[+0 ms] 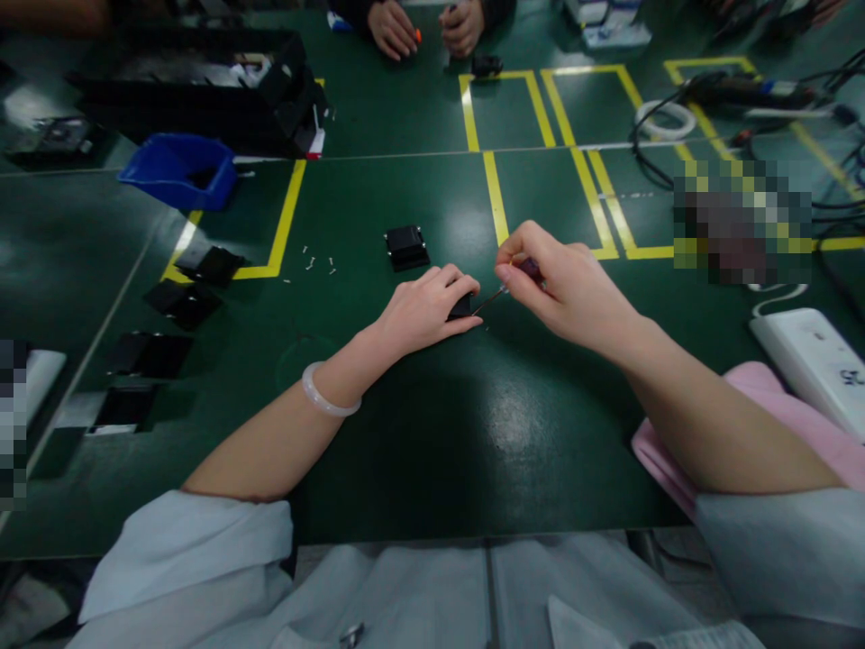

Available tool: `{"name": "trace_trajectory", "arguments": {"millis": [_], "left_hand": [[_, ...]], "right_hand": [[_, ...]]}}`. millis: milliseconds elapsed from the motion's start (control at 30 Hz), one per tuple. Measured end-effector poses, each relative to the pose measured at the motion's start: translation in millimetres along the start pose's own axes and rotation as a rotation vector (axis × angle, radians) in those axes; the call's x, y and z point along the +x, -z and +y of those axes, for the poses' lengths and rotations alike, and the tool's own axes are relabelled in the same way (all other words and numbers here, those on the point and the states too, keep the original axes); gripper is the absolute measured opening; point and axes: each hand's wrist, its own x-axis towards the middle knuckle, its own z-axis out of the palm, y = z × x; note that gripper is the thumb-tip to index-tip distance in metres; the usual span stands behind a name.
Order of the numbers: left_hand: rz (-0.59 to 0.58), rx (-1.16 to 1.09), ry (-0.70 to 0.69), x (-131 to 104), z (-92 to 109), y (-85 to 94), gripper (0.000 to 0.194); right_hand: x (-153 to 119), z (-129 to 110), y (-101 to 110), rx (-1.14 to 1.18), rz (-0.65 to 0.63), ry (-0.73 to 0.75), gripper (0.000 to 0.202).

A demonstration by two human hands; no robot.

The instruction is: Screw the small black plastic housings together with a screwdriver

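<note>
Fingers wrapped, my left hand (432, 306) holds a small black part (460, 308) down on the green table; most of that part is hidden under the fingers. My right hand (554, 279) grips a screwdriver by its dark handle (531, 269). Its thin shaft (492, 297) slants down to the left, with the tip at the black part between my left thumb and fingers. Just beyond my left hand sits another black part (406, 246) with small shiny bits at its sides. Several tiny screws (312, 262) lie loose to the left.
Several black parts (150, 353) stand in a row at left, near a blue scoop-shaped bin (181, 171) and black trays (203, 90). Across the table are a co-worker's hands (394, 31). Cables, a white power strip (814, 361) and pink cloth (757, 388) lie at right.
</note>
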Motion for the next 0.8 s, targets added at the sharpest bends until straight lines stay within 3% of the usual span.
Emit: {"name": "trace_trajectory", "arguments": {"millis": [800], "left_hand": [[0.035, 0.007, -0.084, 2.9, -10.2, -10.4, 0.042]], "right_hand": [[0.8, -3.1, 1.4, 0.026, -0.028, -0.014, 0.021]]}}
